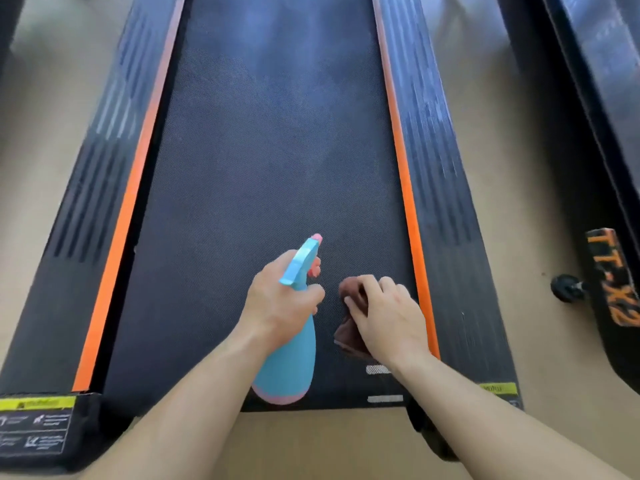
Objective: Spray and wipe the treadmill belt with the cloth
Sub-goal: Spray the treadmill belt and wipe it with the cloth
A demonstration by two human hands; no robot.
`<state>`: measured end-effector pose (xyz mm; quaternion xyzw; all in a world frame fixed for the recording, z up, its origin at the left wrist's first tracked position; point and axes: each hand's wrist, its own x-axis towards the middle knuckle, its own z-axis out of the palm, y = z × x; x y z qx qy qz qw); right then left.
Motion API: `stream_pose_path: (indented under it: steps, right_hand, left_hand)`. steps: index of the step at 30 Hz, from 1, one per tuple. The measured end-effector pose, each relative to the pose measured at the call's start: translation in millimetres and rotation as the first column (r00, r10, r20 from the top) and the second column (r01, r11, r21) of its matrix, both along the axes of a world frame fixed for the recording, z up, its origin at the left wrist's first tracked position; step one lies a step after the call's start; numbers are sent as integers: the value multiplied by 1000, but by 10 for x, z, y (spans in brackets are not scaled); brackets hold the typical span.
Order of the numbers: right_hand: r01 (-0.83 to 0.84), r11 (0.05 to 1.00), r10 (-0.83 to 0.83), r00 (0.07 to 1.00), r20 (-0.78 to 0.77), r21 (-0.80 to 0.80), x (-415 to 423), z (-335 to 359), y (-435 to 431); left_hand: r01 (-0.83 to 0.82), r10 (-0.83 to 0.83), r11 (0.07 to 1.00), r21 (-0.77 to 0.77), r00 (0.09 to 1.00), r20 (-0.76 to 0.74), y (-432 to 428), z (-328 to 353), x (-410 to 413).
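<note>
A dark grey, finely textured treadmill belt point(270, 168) is seen running away from the viewer, and every place below is given relative to it. A light blue plastic spray bottle point(294, 358) with a pink base and pink nozzle is held over the belt's near end, about the middle of its width. The neck of the bottle is gripped by the left hand point(280, 306), the fingers being curled round it with one fingertip laid by the pink trigger; the nozzle is pointed up the belt. Whether the bottle's base touches the belt cannot be told.

A crumpled brown cloth point(348, 336) is pressed on the belt to the right of the bottle, just inside the belt's right edge. It is covered by the right hand point(388, 313), whose fingers are bent over it and whose thumb is tucked against its left side.

The belt is bordered on each side by a narrow orange strip point(401, 161), and beyond these by ribbed black side rails point(93, 174). A yellow-green warning label point(38, 403) is fixed at the near end of the left rail. Beige floor point(329, 441) is seen below the belt's near end. A second black machine point(613, 282) with orange lettering is set well right of the belt
</note>
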<state>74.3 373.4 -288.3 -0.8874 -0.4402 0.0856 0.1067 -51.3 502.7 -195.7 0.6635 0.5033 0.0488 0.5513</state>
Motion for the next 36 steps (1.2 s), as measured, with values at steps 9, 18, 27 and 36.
stream_pose_path:
  steps: [9, 18, 27, 36]
  right_hand:
    - [93, 992, -101, 990, -98, -87, 732, 236, 529]
    - [234, 968, -227, 971, 81, -92, 1364, -101, 1346]
    - [259, 955, -200, 921, 334, -142, 2408, -393, 2711]
    - [204, 951, -146, 959, 244, -233, 1741, -275, 1721]
  left_hand:
    - [52, -46, 997, 64, 994, -103, 685, 140, 507]
    - [19, -20, 998, 52, 1000, 11, 1576, -255, 1096]
    - [110, -114, 988, 110, 993, 27, 2158, -651, 1600]
    - [173, -170, 981, 93, 985, -36, 2195, -674, 1639]
